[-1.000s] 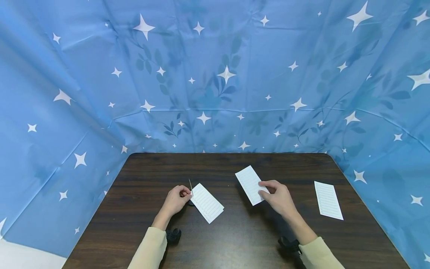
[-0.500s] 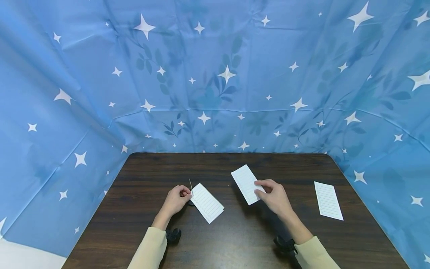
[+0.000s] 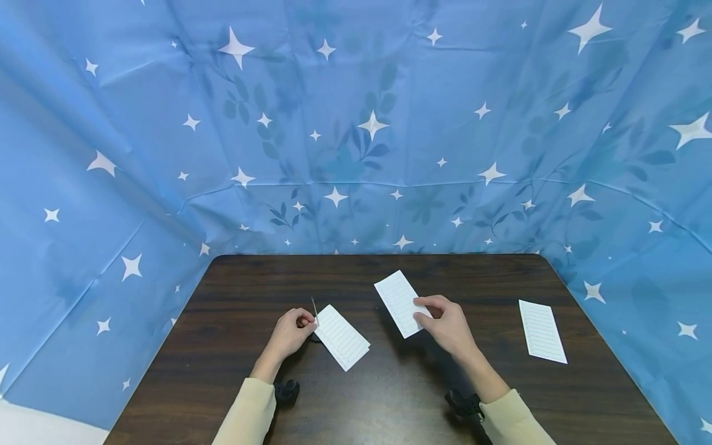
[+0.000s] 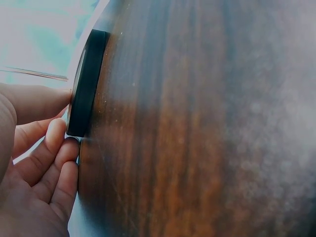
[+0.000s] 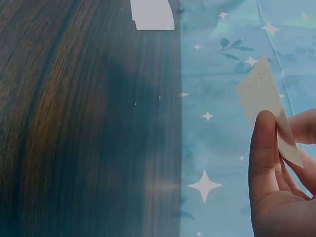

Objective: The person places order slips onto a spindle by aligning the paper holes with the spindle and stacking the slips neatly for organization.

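At the middle left of the head view, my left hand grips a bill spike by its round black base, thumb at the near edge and the other fingers curled beside it. The thin needle stands upright past the fingertips. A few lined paper slips lie by the needle; whether it passes through them is hard to tell. My right hand pinches one lined paper slip by its lower right edge, thumb against fingers, raised above the table. The right wrist view shows that slip slightly bent.
Another lined slip lies flat at the right of the dark wooden table. Blue curtain with white stars hangs behind and along the sides. Black wrist straps with cameras sit on both wrists.
My right hand has moved left with its slip, closer to the spike. The left hand, the spike and the slips on the table stay where they were.
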`<state>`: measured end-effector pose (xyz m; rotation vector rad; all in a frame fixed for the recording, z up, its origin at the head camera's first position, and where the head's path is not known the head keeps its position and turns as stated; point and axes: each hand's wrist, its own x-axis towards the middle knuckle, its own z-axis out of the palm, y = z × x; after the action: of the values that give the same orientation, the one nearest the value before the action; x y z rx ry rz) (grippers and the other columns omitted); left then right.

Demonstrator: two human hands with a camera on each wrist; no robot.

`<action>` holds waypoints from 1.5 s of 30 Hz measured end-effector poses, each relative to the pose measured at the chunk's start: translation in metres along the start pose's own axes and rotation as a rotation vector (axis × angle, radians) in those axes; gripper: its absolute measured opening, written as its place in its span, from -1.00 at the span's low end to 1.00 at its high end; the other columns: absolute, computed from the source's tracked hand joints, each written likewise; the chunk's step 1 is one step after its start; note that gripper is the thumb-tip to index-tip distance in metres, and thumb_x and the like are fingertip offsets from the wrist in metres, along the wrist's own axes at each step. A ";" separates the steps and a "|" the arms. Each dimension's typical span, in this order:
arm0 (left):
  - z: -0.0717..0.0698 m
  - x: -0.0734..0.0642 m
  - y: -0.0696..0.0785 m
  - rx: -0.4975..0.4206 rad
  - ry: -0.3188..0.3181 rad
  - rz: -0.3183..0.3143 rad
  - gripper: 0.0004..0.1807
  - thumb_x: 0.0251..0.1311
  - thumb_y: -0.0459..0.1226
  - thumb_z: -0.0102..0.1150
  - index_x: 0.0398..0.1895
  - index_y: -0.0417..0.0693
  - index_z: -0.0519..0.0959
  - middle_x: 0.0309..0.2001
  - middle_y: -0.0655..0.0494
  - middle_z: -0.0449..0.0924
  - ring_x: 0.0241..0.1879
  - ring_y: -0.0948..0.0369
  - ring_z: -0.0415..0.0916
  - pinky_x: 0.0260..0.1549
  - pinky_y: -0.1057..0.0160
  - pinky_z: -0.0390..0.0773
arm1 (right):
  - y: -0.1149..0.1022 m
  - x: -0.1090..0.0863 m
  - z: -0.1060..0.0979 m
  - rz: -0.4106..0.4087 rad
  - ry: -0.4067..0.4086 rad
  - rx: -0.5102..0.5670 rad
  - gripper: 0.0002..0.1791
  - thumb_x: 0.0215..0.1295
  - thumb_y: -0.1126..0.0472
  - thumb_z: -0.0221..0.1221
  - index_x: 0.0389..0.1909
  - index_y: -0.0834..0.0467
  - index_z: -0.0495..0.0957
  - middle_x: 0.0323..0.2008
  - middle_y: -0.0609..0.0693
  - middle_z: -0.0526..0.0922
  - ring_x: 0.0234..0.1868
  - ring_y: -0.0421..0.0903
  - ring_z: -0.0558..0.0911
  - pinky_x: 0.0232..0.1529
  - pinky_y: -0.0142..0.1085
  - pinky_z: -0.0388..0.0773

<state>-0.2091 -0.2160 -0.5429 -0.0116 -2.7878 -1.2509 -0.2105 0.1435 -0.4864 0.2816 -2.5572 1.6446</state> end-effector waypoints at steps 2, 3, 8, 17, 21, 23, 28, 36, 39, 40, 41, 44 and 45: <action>0.000 -0.001 0.000 -0.002 0.001 0.002 -0.92 0.21 -0.37 0.37 -0.34 -0.11 0.62 -0.35 0.11 0.49 -0.34 0.20 0.42 -0.28 0.15 0.43 | -0.001 0.000 0.002 -0.004 0.001 0.008 -0.67 0.23 0.39 0.35 0.03 0.24 0.70 -0.02 0.11 0.67 0.02 0.03 0.62 -0.06 -0.40 0.53; 0.000 -0.001 -0.001 0.000 0.002 0.006 -0.92 0.21 -0.37 0.37 -0.33 -0.12 0.62 -0.35 0.11 0.49 -0.34 0.20 0.42 -0.28 0.15 0.44 | -0.002 0.000 0.002 -0.005 0.001 0.013 -0.67 0.23 0.39 0.35 0.03 0.24 0.70 -0.02 0.11 0.67 0.02 0.03 0.62 -0.06 -0.41 0.53; 0.000 -0.001 -0.001 -0.001 0.003 0.010 -0.92 0.22 -0.36 0.36 -0.33 -0.12 0.62 -0.34 0.11 0.49 -0.33 0.20 0.43 -0.27 0.15 0.44 | -0.007 0.001 0.005 -0.010 -0.004 0.033 -0.68 0.25 0.38 0.35 0.03 0.23 0.71 -0.01 0.11 0.67 0.03 0.03 0.61 -0.03 -0.42 0.52; -0.002 0.000 0.001 -0.005 0.003 0.000 -0.92 0.22 -0.36 0.37 -0.33 -0.12 0.62 -0.35 0.11 0.49 -0.33 0.19 0.43 -0.26 0.14 0.44 | -0.017 0.002 0.009 -0.022 -0.025 0.081 -0.69 0.27 0.37 0.34 0.04 0.24 0.70 0.01 0.12 0.66 0.01 0.02 0.59 -0.05 -0.42 0.52; -0.001 0.000 0.001 0.002 0.006 0.007 -0.92 0.21 -0.36 0.37 -0.33 -0.12 0.63 -0.35 0.11 0.49 -0.33 0.19 0.43 -0.26 0.14 0.44 | -0.020 0.002 0.011 -0.027 -0.023 0.082 -0.68 0.26 0.39 0.34 0.04 0.24 0.70 0.01 0.12 0.66 0.00 0.02 0.60 -0.06 -0.43 0.52; -0.001 0.000 0.001 0.002 0.004 0.003 -0.93 0.22 -0.36 0.37 -0.33 -0.10 0.63 -0.35 0.12 0.49 -0.33 0.20 0.43 -0.25 0.14 0.44 | -0.022 0.003 0.013 -0.030 -0.021 0.085 -0.68 0.24 0.40 0.34 0.03 0.24 0.70 0.00 0.12 0.66 0.00 0.03 0.60 -0.08 -0.44 0.53; -0.001 0.000 0.000 0.011 0.002 0.011 -0.93 0.22 -0.37 0.37 -0.33 -0.11 0.63 -0.34 0.12 0.49 -0.33 0.20 0.42 -0.26 0.15 0.43 | -0.027 0.003 0.016 -0.029 -0.022 0.102 -0.67 0.22 0.41 0.34 0.02 0.24 0.71 -0.02 0.12 0.66 -0.03 0.04 0.61 -0.13 -0.43 0.56; -0.001 0.001 0.000 0.011 0.003 0.001 -0.93 0.21 -0.36 0.38 -0.33 -0.10 0.63 -0.35 0.12 0.49 -0.32 0.19 0.42 -0.24 0.15 0.43 | -0.034 0.004 0.021 -0.028 -0.032 0.103 -0.69 0.23 0.40 0.35 0.01 0.22 0.71 -0.01 0.09 0.67 0.00 0.02 0.60 -0.04 -0.43 0.54; 0.000 0.001 -0.001 0.011 0.008 0.009 -0.92 0.20 -0.36 0.38 -0.34 -0.10 0.63 -0.36 0.13 0.49 -0.33 0.20 0.42 -0.25 0.15 0.43 | -0.036 0.005 0.022 -0.030 -0.031 0.094 -0.69 0.23 0.39 0.35 0.01 0.21 0.71 -0.01 0.08 0.68 0.00 0.01 0.60 -0.03 -0.42 0.53; 0.000 0.001 -0.001 0.008 0.009 0.008 -0.92 0.20 -0.37 0.38 -0.34 -0.10 0.63 -0.36 0.13 0.49 -0.33 0.20 0.42 -0.25 0.15 0.42 | -0.037 0.005 0.022 -0.030 -0.030 0.093 -0.69 0.23 0.39 0.35 0.01 0.21 0.71 -0.02 0.08 0.68 -0.01 0.01 0.60 -0.03 -0.42 0.53; 0.000 0.001 -0.001 0.007 0.009 0.007 -0.92 0.20 -0.37 0.38 -0.34 -0.10 0.63 -0.36 0.13 0.49 -0.33 0.20 0.42 -0.25 0.15 0.42 | -0.037 0.005 0.023 -0.029 -0.031 0.094 -0.69 0.23 0.39 0.35 0.01 0.21 0.72 -0.01 0.07 0.68 -0.02 0.01 0.59 -0.03 -0.41 0.53; 0.000 0.001 -0.001 0.003 0.013 0.011 -0.92 0.19 -0.37 0.38 -0.34 -0.11 0.63 -0.36 0.12 0.49 -0.33 0.20 0.42 -0.26 0.16 0.43 | -0.038 0.006 0.025 -0.030 -0.033 0.100 -0.69 0.22 0.39 0.36 0.01 0.20 0.72 -0.01 0.07 0.68 -0.02 0.00 0.60 -0.01 -0.35 0.55; 0.000 0.001 -0.001 0.004 0.015 0.015 -0.92 0.19 -0.37 0.38 -0.35 -0.11 0.63 -0.36 0.12 0.49 -0.33 0.20 0.43 -0.26 0.15 0.43 | -0.039 0.006 0.025 -0.030 -0.035 0.103 -0.69 0.22 0.39 0.36 0.01 0.20 0.72 -0.01 0.07 0.68 -0.01 0.00 0.60 0.01 -0.32 0.55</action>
<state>-0.2097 -0.2169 -0.5433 -0.0228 -2.7726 -1.2366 -0.2075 0.1042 -0.4611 0.3578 -2.4843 1.7793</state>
